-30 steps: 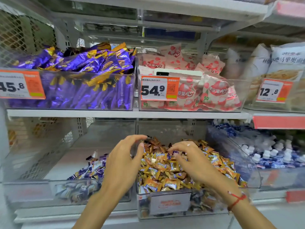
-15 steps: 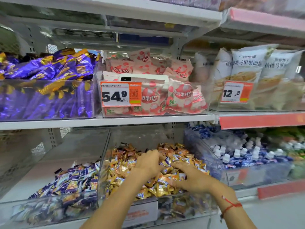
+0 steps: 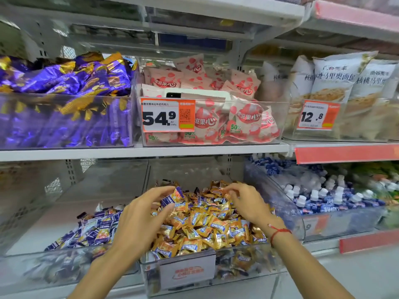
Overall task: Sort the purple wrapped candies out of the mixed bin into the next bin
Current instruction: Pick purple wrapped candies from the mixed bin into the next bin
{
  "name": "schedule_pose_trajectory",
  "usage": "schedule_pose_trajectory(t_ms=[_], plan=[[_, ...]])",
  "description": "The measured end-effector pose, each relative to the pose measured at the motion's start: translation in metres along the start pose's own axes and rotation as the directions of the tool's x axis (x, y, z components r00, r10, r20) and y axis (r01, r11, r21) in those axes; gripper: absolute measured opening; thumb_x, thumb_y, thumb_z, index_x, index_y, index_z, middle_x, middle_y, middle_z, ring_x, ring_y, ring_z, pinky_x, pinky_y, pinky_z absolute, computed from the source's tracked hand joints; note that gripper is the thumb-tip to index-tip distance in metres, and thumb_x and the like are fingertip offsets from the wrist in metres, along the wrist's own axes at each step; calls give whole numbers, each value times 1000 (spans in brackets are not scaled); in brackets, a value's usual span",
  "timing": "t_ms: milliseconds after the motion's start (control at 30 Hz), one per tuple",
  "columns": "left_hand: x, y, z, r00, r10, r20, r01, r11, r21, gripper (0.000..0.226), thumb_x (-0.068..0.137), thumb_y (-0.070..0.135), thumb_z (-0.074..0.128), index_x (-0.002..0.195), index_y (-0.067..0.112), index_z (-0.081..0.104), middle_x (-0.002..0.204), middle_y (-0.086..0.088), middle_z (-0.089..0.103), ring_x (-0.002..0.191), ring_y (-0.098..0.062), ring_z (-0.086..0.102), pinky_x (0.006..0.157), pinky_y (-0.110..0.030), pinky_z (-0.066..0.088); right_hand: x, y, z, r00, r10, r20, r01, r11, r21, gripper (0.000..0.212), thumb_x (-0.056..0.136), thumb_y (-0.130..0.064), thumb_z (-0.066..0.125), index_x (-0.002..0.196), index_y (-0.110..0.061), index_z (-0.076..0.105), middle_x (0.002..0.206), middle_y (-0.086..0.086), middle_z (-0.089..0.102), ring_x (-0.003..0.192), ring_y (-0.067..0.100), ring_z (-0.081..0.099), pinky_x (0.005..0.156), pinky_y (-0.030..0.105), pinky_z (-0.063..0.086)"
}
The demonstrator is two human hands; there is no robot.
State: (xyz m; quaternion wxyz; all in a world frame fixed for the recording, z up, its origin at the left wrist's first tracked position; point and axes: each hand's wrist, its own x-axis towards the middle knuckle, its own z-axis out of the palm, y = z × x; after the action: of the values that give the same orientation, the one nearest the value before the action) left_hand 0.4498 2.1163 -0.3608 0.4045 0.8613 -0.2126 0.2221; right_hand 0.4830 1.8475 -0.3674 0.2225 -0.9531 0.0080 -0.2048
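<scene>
Two shelf tiers of clear bins — purple packs (image 3: 64,83), pink packs (image 3: 207,121) and pale bread bags (image 3: 336,83) above, orange price tags clipped on. Below, mixed bin (image 3: 187,275) heaped with gold candies. Left hand (image 3: 140,221) pinching a purple wrapped candy (image 3: 172,197) just over the heap. Right hand (image 3: 246,201) curled into the candies — grip impossible to tell. Next bin (image 3: 64,268) alongside, purple candies inside.

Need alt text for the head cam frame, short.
A person's left hand pinches a purple wrapped candy above a clear mixed bin of mostly gold candies, while the right hand digs in the pile. The next bin to the left holds purple candies.
</scene>
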Motion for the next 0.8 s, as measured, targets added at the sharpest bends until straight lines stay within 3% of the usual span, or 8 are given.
schedule_pose_trajectory(t_ms=[67,200,300,367,467,600,667,800], plan=[[-2,-1,-2,999,-3,-34,3,1000,-6,37,86,33,68,120,47,58,112,35,57,98,3,61,86,-30,54,19,-9,7,979,-20,203,17,1000,17,35,100,-13,42,130,-16,59,125,10,64,81,5,60,70,19,48],[-6,-5,-1,998,11,-63,-14,999,-35,37,86,34,68,116,51,57,110,38,56,98,12,56,88,-24,51,45,-36,30,814,95,573,-34,993,-115,56,94,-7,48,147,-19,37,150,8,39,120,22,52,94,29,49],[-5,-6,-1,999,25,-47,-27,999,-42,37,86,34,68,114,54,54,106,43,53,99,19,53,88,-17,47,55,-50,36,867,64,495,64,969,-237,47,87,-4,57,131,-20,60,138,4,56,110,21,59,91,31,51],[-7,-6,-3,999,36,-36,-37,998,-43,37,86,34,68,115,53,54,106,43,52,103,20,50,87,-14,45,58,-51,31,894,-3,448,97,977,-188,37,84,-8,68,118,-23,70,130,-1,62,100,14,62,89,25,49],[-7,-8,-6,998,47,-39,-49,998,-46,36,87,34,67,118,49,57,108,42,51,100,19,52,84,-10,43,45,-50,10,906,-110,408,37,982,184,30,83,-8,72,111,-19,72,120,1,67,89,0,64,81,17,49],[-8,-8,-8,998,45,-43,-48,997,-58,36,87,33,68,118,48,57,106,44,49,99,18,52,83,-7,43,22,-49,-19,919,-181,350,11,900,435,26,92,-3,60,113,-17,69,106,1,72,92,15,69,83,27,57],[-8,-7,-9,998,33,-57,-37,997,-70,35,88,32,68,117,48,58,103,46,47,95,19,52,78,-5,41,20,-48,-28,922,-139,361,-38,896,443,26,98,-7,51,114,-22,64,112,4,67,86,15,67,77,28,57],[-7,-8,-13,995,-2,-98,-7,996,-88,33,87,31,68,116,47,60,100,46,49,90,12,57,73,-6,39,36,-54,-26,872,-56,487,-42,981,188,35,100,-12,46,134,-19,51,119,-1,56,69,8,57,70,23,52]])
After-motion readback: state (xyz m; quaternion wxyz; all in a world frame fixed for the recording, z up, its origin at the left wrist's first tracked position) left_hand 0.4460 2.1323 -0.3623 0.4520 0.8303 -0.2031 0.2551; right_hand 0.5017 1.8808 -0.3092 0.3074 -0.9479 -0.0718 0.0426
